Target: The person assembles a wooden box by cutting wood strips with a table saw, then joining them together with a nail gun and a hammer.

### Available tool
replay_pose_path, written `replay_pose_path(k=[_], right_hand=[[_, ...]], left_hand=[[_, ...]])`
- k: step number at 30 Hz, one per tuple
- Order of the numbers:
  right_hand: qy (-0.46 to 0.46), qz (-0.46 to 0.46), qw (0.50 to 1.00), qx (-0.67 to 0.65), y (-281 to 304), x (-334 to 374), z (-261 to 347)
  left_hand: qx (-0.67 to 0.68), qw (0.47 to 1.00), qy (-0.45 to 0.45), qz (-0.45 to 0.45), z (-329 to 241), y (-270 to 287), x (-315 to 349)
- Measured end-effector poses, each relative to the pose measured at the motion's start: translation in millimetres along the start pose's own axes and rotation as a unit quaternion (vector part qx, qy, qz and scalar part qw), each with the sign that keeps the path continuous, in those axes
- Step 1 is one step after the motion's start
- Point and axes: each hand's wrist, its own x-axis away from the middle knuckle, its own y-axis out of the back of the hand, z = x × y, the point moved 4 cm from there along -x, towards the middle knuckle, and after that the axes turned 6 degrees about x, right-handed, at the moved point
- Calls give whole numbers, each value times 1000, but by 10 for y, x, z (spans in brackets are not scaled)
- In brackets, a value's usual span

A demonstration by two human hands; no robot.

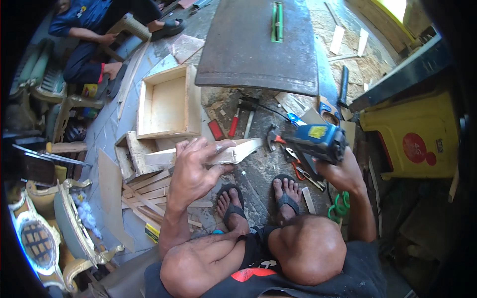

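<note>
My left hand (195,166) grips a pale wooden frame (247,148) of boards joined at a corner, held above the floor over my feet. My fingers lie over its top edge and the thumb is below. On the right, my right hand (343,171) is closed around the handle of a blue and black nail gun (318,136) with a yellow label. Its nose points left toward the frame, apart from it. A green coiled hose (339,206) hangs beside my right forearm. The fingers on the handle are partly hidden.
An open wooden box (166,102) stands at far left-centre, beyond loose wood strips (149,191). A hammer (272,137), pliers (298,166) and a red-handled tool (234,124) lie on the floor. A brown table (243,44), a yellow stool (412,134) and a seated person (94,37) are around.
</note>
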Motion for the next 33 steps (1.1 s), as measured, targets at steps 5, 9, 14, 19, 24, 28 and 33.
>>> replay_pose_path(k=[5,9,14,19,24,28,33], right_hand=[[-126,-29,992,-3,-149,385,-666],[-181,-66,980,-41,-208,527,-743],[-239,-79,967,-33,-180,544,-655],[-197,-94,976,-13,-277,505,-664],[-180,-41,982,-45,-445,408,-535],[-161,18,987,-17,-653,305,-540],[-36,81,995,-35,-881,113,-489]], left_hand=[[147,985,13,-91,162,253,330],[280,949,20,-141,350,228,454],[386,911,14,-144,468,113,425],[430,853,176,-240,761,154,511],[290,903,123,-293,641,339,483],[-64,963,88,-246,386,393,457],[-162,972,113,-130,228,446,483]])
